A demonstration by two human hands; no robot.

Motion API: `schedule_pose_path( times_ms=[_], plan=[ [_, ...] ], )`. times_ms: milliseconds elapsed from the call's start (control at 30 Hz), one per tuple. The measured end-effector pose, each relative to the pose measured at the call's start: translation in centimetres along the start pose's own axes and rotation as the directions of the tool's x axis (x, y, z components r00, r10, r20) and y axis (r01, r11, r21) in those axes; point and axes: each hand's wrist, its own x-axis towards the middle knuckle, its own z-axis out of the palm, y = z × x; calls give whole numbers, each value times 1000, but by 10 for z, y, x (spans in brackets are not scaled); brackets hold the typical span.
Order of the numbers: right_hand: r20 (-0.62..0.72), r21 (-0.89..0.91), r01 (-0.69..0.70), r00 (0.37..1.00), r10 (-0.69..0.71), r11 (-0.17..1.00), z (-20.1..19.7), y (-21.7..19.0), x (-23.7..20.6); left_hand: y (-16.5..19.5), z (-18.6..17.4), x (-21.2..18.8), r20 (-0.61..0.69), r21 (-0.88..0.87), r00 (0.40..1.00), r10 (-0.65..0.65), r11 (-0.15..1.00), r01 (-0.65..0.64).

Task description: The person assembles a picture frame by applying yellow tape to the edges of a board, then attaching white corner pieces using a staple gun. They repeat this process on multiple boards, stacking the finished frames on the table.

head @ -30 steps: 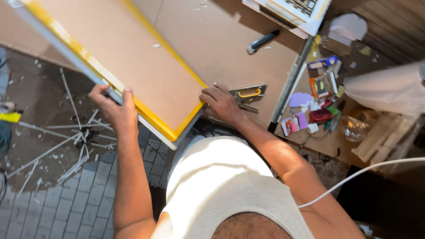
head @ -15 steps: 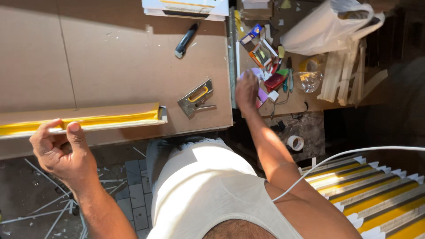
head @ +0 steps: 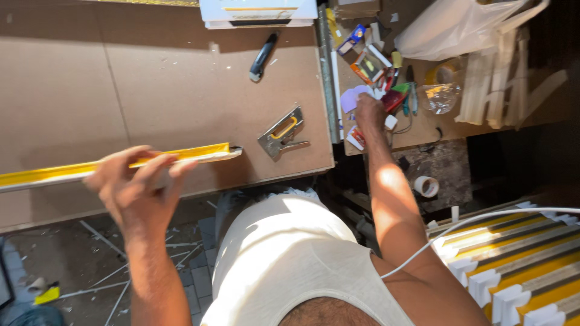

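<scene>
Our left hand (head: pixel 136 187) grips the edge of the yellow frame (head: pixel 121 162), which stands on edge along the lower left of the board (head: pixel 169 90), fingers curled over its top; our right hand (head: pixel 370 111) reaches at upper right into a pile of small tools (head: pixel 380 72) on the side bench (head: pixel 423 130), and we cannot tell whether it is closed on anything. To do this well, we judge the left hand should keep the frame steady and upright on the board while the right hand picks only one item, without pushing the others off. The stapler (head: pixel 281 133) lies in the middle, apart from both hands, the knife (head: pixel 263 57) above it. A clear bag (head: pixel 440 96) at upper right holds something we cannot make out; a white bag (head: pixel 459 27) looks full.
</scene>
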Motion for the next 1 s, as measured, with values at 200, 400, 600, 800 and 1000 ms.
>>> schedule_pose_path(
  times_ms=[200, 400, 600, 800, 1000],
  plan=[
    [-444, 308, 208, 894, -53, 929, -27, -114, -42, -19, 4, 43, 296, -294, 901, 318, 928, -230],
    [53, 999, -52, 997, 64, -15, -29, -235, -104, -39, 29, 63, 222, -300, 892, 394, 898, -322],
    [45, 990, -52, 997, -63, -129, 5, -272, -131, -47, 46, 77, 259, -386, 873, 414, 872, -300],
    [37, 992, -39, 999, -16, -124, 49, -277, -121, -43, 55, 81, 258, -461, 875, 410, 848, -261],
    [70, 994, -71, 997, -13, -85, 61, -273, -123, -43, 63, 77, 203, -443, 874, 440, 838, -319]
  ],
)
